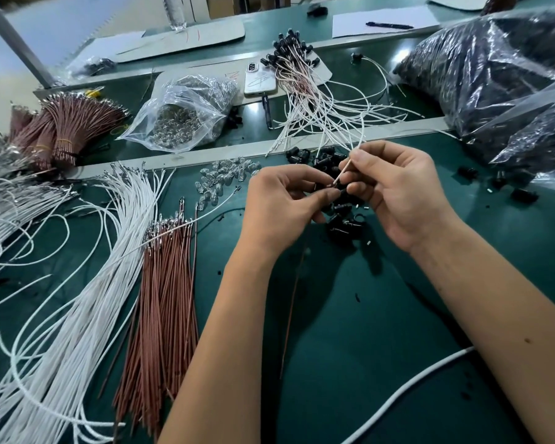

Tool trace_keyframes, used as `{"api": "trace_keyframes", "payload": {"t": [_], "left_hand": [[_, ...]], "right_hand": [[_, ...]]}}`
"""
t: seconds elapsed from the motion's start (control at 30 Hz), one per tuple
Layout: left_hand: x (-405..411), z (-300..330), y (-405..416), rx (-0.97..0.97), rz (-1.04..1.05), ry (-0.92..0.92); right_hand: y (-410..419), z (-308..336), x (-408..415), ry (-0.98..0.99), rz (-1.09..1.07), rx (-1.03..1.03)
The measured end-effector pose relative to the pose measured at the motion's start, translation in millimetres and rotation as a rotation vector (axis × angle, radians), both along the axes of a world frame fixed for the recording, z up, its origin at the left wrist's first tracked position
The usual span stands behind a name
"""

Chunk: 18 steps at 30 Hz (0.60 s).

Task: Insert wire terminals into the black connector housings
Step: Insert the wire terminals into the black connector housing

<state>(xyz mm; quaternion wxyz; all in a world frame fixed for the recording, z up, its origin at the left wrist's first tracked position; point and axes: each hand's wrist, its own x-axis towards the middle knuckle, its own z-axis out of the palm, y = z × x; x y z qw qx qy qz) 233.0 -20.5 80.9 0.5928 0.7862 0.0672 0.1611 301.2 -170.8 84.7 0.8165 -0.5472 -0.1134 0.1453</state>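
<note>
While both hands pinch — left hand [277,200] a black housing [340,191], right hand [398,190] a white wire [350,165]; clear bag [186,110] holds bulbs.

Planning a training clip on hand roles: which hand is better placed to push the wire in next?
Right. The right hand already pinches the thin white wire, aimed at the small black connector housing gripped by the left hand.

Both hands meet, fingers curled; left [281,205] and right [394,193] pinching.
</note>
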Motion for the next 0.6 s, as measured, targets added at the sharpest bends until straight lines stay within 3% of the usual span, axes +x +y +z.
{"api": "trace_keyframes", "payload": {"t": [0.2,0.47,0.6], "left_hand": [[4,-3,-6,-0.054,0.037,-0.008],[6,-5,-15,-0.388,0.109,0.036],[3,-5,-8,-0.337,0.062,0.043]], "right_hand": [[1,0,-1,-0.033,-0.009,0.026],[2,-2,-5,-0.238,-0.064,-0.019],[1,-4,-3,-0.226,-0.072,-0.024]]}}
